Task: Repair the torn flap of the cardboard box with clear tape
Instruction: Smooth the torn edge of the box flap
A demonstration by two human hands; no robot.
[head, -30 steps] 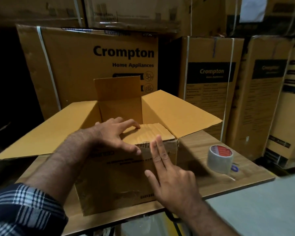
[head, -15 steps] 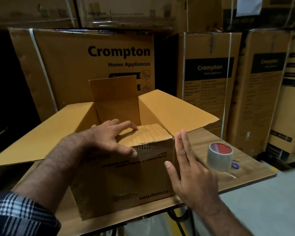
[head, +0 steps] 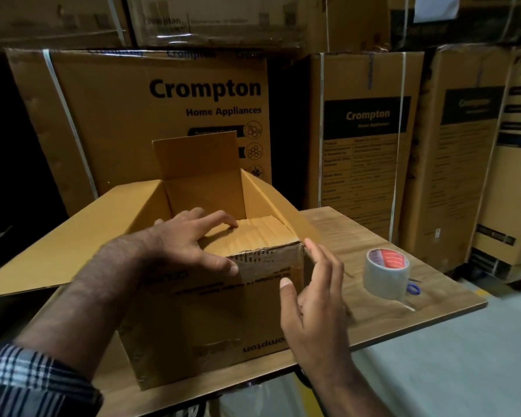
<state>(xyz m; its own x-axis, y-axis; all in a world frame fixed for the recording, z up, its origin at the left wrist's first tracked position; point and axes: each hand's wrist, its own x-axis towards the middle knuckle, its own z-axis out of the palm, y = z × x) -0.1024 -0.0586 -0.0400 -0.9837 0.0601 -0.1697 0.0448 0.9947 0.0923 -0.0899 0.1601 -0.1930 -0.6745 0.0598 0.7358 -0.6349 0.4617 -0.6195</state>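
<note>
An open cardboard box (head: pixel 211 314) stands on the wooden table (head: pixel 373 320), its long flaps spread left and right and the far flap upright. The near flap (head: pixel 253 236) is folded inward, with a ragged torn edge along the front rim. My left hand (head: pixel 190 242) grips this torn flap, fingers on top and thumb on the box front. My right hand (head: pixel 316 296) is at the box's front right corner, fingers apart, holding nothing. A roll of clear tape (head: pixel 385 273) with a red core label stands on the table to the right of the box.
Blue-handled scissors (head: pixel 413 288) lie partly hidden behind the tape roll. Large stacked Crompton cartons (head: pixel 163 115) wall off the back and right. The table's right edge (head: pixel 451 317) drops to a grey floor.
My right hand slid from the box's front face rightward and up to its right corner. The box's right long flap swung up. My left hand stayed on the torn flap.
</note>
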